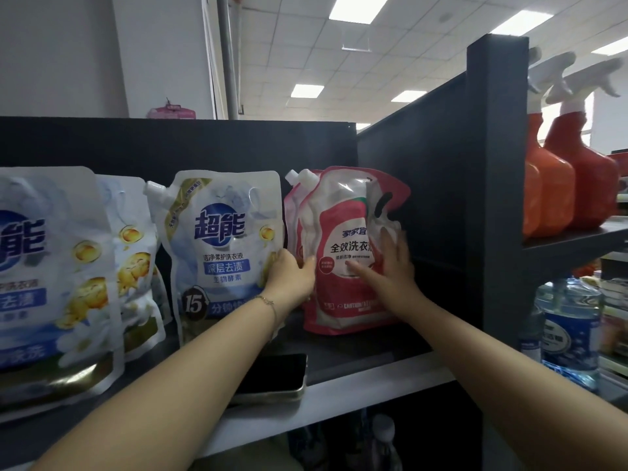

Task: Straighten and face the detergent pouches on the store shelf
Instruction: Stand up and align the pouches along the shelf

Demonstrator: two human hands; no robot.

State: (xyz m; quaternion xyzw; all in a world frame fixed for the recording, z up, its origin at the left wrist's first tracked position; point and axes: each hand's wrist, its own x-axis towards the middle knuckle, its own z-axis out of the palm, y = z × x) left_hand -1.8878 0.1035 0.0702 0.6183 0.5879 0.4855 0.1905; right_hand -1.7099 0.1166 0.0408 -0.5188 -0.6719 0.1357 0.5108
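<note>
Red-and-white plastic detergent pouch is stood upright at the right end of the black shelf, just beside the side panel (a second red pouch is tucked behind), left edge is gripped by curled left hand, front is pressed by right hand, fingers spread straight, blue-and-white pouch is touched by the left hand

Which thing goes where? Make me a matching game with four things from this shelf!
Things:
1. red pouch
2. phone
3. orange spray bottles
4. blue-and-white pouch

Places:
A. right of the black divider
B. between the left hand and the right hand
C. lying flat by the front edge of the shelf
D. standing just left of the left hand

Pairs: 1-B, 2-C, 3-A, 4-D
</note>
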